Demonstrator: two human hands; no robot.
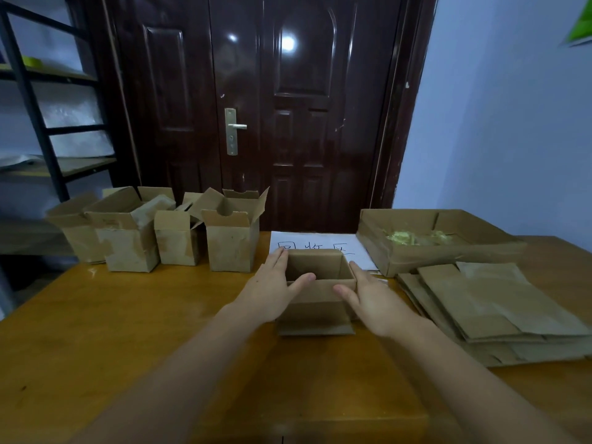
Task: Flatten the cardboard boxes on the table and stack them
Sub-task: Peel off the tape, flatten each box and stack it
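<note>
Both hands flat against one open box at frame centre.

Left hand and right hand pressed the sides of the small open box with straight fingers; neither grip was clenched. Box stood on the worktop, touching the white sheet. Flattened stack lay at right, below a shallow tray box. Four upright boxes stood at centre left.

Left hand and right hand press flat-fingered against an open box mid-bench; flattened stack at three o'clock.
</note>
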